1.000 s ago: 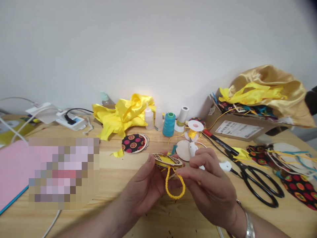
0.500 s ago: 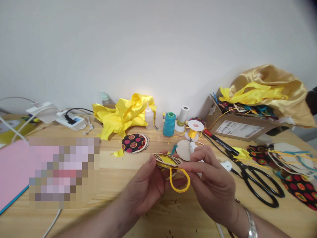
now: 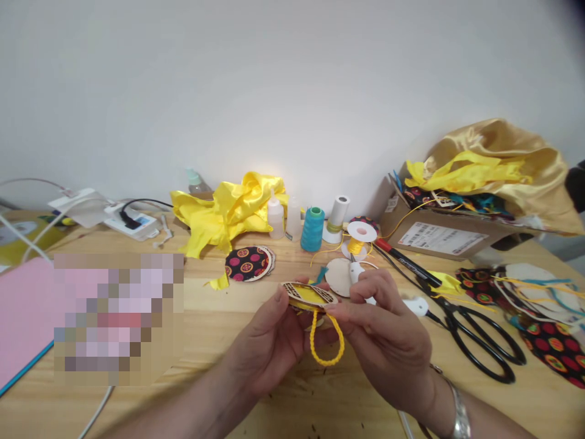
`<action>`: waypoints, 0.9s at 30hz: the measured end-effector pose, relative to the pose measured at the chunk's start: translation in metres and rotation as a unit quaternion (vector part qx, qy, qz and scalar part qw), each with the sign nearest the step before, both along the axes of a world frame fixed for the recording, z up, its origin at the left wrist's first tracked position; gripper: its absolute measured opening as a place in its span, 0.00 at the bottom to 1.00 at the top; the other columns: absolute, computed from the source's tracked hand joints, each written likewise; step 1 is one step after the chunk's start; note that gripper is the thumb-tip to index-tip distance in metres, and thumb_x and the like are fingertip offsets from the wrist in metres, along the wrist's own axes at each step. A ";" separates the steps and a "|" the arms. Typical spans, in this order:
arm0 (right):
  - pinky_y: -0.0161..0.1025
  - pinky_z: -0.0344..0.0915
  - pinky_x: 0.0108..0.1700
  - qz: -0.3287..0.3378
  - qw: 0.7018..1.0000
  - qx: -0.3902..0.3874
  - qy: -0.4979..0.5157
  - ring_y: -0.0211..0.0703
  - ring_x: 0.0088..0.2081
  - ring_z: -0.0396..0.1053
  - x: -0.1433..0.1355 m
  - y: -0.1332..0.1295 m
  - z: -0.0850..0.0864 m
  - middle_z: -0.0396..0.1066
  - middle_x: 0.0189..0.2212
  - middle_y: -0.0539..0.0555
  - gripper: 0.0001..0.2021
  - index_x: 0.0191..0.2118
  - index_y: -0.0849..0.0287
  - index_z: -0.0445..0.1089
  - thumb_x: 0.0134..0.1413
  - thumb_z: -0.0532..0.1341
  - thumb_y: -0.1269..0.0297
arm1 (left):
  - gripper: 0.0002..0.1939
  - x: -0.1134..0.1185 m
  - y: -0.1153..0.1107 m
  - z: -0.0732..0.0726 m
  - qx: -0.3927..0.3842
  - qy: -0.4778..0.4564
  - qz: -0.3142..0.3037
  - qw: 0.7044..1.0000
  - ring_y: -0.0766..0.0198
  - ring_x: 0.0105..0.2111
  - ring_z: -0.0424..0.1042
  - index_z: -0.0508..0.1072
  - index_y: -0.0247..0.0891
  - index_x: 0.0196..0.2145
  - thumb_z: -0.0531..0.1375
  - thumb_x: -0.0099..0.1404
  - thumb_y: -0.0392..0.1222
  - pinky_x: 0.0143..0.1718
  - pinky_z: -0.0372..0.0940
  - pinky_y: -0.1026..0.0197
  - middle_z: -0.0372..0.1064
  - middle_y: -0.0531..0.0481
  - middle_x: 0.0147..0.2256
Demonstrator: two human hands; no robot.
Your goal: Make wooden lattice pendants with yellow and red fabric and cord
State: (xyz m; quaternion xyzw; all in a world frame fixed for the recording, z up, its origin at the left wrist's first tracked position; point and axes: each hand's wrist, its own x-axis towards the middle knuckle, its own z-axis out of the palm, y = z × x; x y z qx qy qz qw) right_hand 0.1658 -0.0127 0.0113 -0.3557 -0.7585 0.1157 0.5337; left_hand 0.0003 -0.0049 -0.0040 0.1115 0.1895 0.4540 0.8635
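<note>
My left hand (image 3: 269, 335) is closed around the left side of a round flat ornament (image 3: 307, 294). Openwork light wood frames its shiny yellow centre. The thumb lies on the rim, the other fingers underneath. From the ornament's near edge hangs a braided yellow cord loop (image 3: 326, 363). My right hand (image 3: 388, 335) pinches the ornament's right edge beside the loop's upper end; its fingertips partly hide that spot. Behind the right hand lies a white tool with a metal tip (image 3: 355, 273), partly covered, near a pale round disc (image 3: 337, 277).
Black-handled scissors (image 3: 484, 341) and a red-and-black marker (image 3: 409, 262) lie at right. Behind stand a teal thread cone (image 3: 313, 230), a yellow cord spool (image 3: 361, 233) and squeeze bottles (image 3: 275, 219). Yellow satin (image 3: 228, 210), patterned discs (image 3: 247, 263) and a cardboard box (image 3: 429, 235) surround these.
The cord loop has swung left and hangs lower and narrower. My right fingers have shifted slightly left along the ornament's edge. The ornament is tilted a little more towards me.
</note>
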 end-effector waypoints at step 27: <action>0.48 0.62 0.43 -0.005 1.000 -0.022 -0.009 0.44 0.39 0.64 -0.001 0.001 -0.003 0.71 0.34 0.52 0.12 0.43 0.56 0.69 0.52 0.61 0.75 | 0.13 0.000 0.001 0.002 0.010 0.007 0.011 1.000 0.59 0.40 0.74 0.75 0.36 0.40 0.61 0.61 0.46 0.40 0.68 0.58 0.76 0.44 0.41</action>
